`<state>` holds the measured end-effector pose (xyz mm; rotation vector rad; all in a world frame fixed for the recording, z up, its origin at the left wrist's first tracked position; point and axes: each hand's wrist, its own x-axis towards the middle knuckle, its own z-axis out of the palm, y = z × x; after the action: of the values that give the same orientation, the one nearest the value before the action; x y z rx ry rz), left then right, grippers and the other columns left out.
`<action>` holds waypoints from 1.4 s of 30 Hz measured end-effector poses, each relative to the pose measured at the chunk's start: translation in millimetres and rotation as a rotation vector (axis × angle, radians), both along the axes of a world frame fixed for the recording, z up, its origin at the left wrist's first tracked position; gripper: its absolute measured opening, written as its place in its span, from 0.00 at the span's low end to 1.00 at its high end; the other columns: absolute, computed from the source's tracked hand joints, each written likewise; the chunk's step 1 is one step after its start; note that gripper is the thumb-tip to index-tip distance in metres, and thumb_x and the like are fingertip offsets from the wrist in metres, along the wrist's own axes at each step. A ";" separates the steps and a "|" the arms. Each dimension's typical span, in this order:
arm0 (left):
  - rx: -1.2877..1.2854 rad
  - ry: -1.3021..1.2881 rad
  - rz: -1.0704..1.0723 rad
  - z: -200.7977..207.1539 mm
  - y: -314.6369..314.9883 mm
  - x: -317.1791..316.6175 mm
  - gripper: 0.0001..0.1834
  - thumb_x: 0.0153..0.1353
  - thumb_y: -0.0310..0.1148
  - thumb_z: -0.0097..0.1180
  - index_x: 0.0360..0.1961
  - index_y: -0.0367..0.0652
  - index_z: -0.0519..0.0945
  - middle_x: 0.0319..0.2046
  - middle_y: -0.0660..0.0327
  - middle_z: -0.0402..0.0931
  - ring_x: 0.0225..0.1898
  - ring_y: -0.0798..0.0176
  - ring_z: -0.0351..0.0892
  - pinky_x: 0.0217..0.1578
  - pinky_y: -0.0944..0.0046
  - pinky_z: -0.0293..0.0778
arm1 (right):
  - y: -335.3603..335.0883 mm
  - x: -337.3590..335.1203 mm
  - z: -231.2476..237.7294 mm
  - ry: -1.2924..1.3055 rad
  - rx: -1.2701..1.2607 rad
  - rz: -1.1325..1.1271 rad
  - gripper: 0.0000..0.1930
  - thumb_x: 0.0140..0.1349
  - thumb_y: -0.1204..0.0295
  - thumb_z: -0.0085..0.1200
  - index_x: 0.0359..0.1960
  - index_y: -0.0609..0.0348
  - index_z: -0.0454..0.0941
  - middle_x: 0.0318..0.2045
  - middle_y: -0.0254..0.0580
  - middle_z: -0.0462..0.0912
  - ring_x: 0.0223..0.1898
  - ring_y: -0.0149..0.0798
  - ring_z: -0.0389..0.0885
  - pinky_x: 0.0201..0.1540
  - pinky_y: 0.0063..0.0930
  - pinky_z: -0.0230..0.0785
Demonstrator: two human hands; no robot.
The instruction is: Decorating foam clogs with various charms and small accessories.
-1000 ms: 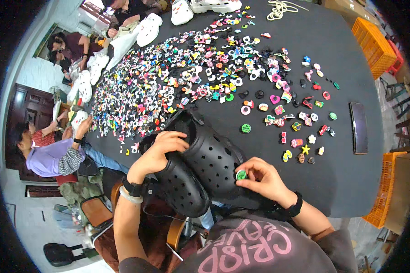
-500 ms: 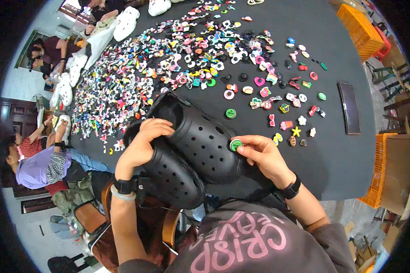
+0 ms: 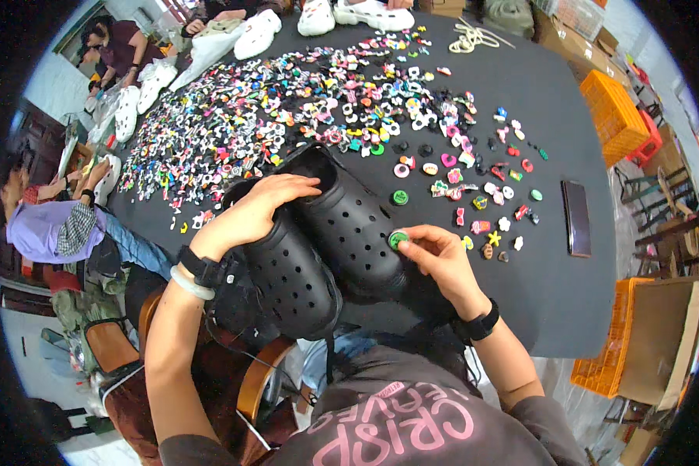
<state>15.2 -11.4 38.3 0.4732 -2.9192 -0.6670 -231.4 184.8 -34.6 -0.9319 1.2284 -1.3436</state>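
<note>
Two black clogs with holes in their uppers are held side by side at the table's near edge: the right clog (image 3: 352, 230) and the left clog (image 3: 293, 281). My left hand (image 3: 248, 211) reaches over the left clog, its fingers at the opening of the right one, gripping the pair. Between thumb and forefinger of my right hand (image 3: 443, 258) is a round green shoe charm (image 3: 397, 239). The charm sits against the right side of the right clog's upper; whether its stem is in a hole is hidden. A similar green charm (image 3: 399, 197) lies on the table just beyond.
A large heap of colourful charms (image 3: 233, 124) covers the table's left and middle. Several loose charms (image 3: 493, 203) lie to the right, near a dark phone (image 3: 575, 217). White clogs (image 3: 258, 35) line the far edge, with cord (image 3: 478, 36). Orange crates (image 3: 612, 116) stand beyond; co-workers (image 3: 58, 225) sit left.
The whole view has shifted, showing more of the table's far side. My right hand keeps the green charm at the right clog's side; my left hand still holds the clogs.
</note>
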 end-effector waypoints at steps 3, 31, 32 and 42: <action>-0.276 -0.119 0.045 9.5 4.7 9.2 0.33 0.39 0.14 0.49 0.52 0.42 0.74 0.60 0.56 0.67 0.62 0.51 0.64 0.62 0.52 0.58 | -8.6 0.3 16.1 0.075 -0.130 0.016 0.11 0.58 0.71 0.61 0.41 0.61 0.82 0.28 0.28 0.81 0.25 0.18 0.71 0.29 0.15 0.64; 0.459 -0.172 0.403 2.2 9.0 -63.8 0.21 0.62 0.46 0.54 0.28 0.35 0.78 0.20 0.62 0.72 0.24 0.70 0.67 0.26 0.65 0.65 | -71.3 -8.1 7.0 0.046 -0.046 0.152 0.07 0.56 0.72 0.63 0.33 0.59 0.77 0.26 0.23 0.76 0.27 0.17 0.69 0.32 0.12 0.61; 0.540 -0.141 0.439 0.6 7.7 -67.1 0.21 0.59 0.45 0.58 0.18 0.40 0.72 0.14 0.71 0.61 0.20 0.75 0.55 0.20 0.67 0.53 | -71.5 -10.5 6.6 0.059 -0.039 0.170 0.07 0.56 0.72 0.63 0.33 0.59 0.77 0.26 0.23 0.76 0.27 0.17 0.70 0.32 0.12 0.61; 0.813 0.124 0.526 -19.9 16.0 -66.2 0.22 0.57 0.35 0.61 0.14 0.49 0.61 0.15 0.78 0.53 0.19 0.80 0.50 0.19 0.70 0.47 | -79.1 -2.9 6.8 0.181 -0.067 0.116 0.09 0.55 0.72 0.63 0.35 0.62 0.80 0.26 0.28 0.80 0.29 0.20 0.74 0.33 0.13 0.66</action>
<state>-51.0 4.6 18.5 1.1496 -2.1307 -1.6694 -234.3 105.6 -27.9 -1.1756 1.2509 -1.2359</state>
